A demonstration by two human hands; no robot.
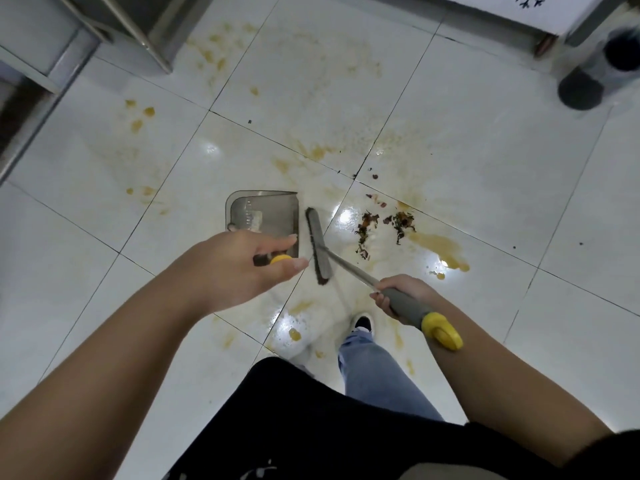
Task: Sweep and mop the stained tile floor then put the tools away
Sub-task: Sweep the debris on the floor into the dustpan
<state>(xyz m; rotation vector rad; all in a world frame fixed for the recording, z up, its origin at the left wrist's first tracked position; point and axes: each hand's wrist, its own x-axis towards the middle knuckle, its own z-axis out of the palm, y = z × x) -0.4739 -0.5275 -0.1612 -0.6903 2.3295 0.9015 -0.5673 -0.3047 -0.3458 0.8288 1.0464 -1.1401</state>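
Observation:
A grey dustpan point(266, 213) stands on the white tile floor point(467, 161), its open mouth facing right. My left hand point(242, 268) is closed on the dustpan's upright handle, whose yellow tip shows between my fingers. My right hand point(401, 296) grips the grey handle of a broom; the handle ends in a yellow cap. The broom head point(318, 249) rests on the floor just right of the dustpan's mouth. Dark leafy debris point(384, 225) lies to the right of the broom head. Yellow-brown stains point(441, 249) spread over several tiles.
A metal cabinet base and leg point(145, 32) stand at the upper left. A dark round bin point(585, 88) sits at the upper right below a white panel. My foot in a dark shoe point(362, 323) is on the floor below the broom.

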